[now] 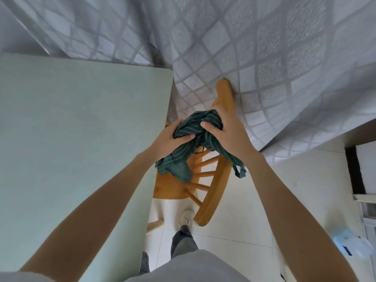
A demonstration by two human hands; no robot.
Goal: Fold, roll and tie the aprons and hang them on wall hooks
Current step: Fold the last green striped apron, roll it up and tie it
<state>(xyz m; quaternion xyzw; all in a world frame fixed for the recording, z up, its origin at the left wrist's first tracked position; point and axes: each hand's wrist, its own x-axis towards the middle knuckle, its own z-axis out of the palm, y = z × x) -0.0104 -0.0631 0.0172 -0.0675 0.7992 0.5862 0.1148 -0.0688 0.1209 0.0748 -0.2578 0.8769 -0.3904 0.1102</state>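
Both hands are bunched around the green striped apron (195, 139), left hand (171, 141) and right hand (221, 131) gripping it mid-air over the wooden chair (213, 190), with the tabletop (81, 129) just to the left.

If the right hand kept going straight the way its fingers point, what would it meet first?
The right hand grips the green striped apron, fingers pointing left toward the left hand. Going straight on, it would probably press the bunched apron against the left hand; depth is unclear.

Looking like someone's home dining corner: patterned curtain (254, 58) hanging by a pale table (81, 139), wooden chair (211, 180) sitting on floor tiles (234, 231).
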